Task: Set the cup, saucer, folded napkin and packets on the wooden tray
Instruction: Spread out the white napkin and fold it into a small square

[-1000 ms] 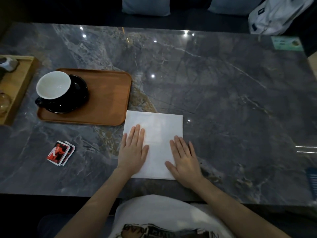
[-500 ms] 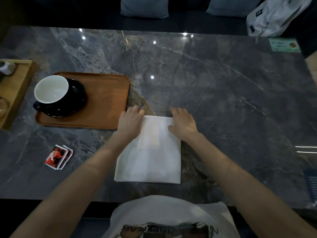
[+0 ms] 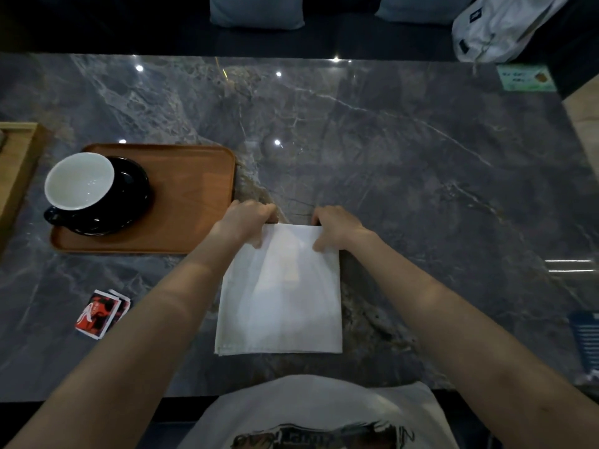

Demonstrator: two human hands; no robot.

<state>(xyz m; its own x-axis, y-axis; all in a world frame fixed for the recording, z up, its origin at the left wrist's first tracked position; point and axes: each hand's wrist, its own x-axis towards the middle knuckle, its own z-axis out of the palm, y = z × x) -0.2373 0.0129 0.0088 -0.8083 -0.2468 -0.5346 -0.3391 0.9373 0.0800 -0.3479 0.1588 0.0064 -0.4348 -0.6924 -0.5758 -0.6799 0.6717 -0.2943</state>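
Note:
A white napkin (image 3: pixel 282 293) lies flat on the dark marble table (image 3: pixel 389 176) in front of me. My left hand (image 3: pixel 248 220) pinches its far left corner and my right hand (image 3: pixel 337 226) pinches its far right corner, fingers curled over the far edge. To the left stands the wooden tray (image 3: pixel 188 202), carrying a black saucer (image 3: pixel 129 202) with a black cup (image 3: pixel 79 183), white inside. Red and white packets (image 3: pixel 100 312) lie on the table near the front left, apart from both hands.
A lighter wooden box (image 3: pixel 16 166) sits at the left edge beside the tray. A green card (image 3: pixel 525 78) lies at the far right corner, with a white bag (image 3: pixel 499 24) behind it. A dark blue item (image 3: pixel 586 338) lies at the right edge.
Both hands moved from lying flat on the near half of the napkin to its far edge, and their fingers curled round the far corners. The napkin has slid slightly toward me.

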